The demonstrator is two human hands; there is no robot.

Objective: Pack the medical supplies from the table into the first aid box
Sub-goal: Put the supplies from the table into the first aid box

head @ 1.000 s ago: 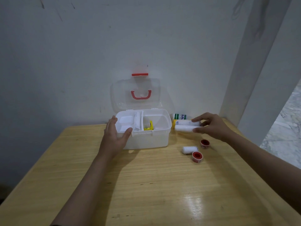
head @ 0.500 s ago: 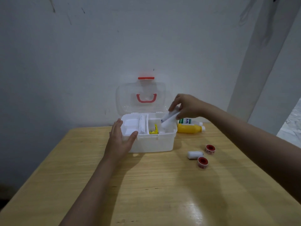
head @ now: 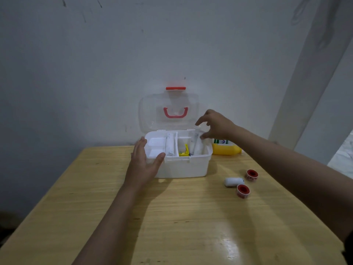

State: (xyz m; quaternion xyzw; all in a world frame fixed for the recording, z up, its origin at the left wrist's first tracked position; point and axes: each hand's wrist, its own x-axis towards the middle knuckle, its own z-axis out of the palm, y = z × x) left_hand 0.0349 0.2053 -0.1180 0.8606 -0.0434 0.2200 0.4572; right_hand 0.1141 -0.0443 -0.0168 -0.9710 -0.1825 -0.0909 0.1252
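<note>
A plain room, probably in a home: a scuffed, bare wall behind a varnished wooden table pushed against it, a white door frame at right, and pale marbled floor beyond it. The light is dim.

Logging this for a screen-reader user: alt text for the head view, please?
A person's left hand steadies an open white first aid box on a wooden table while the right hand hovers open over it; a yellow bottle, white roll and two red-capped tape rolls remain outside.
</note>
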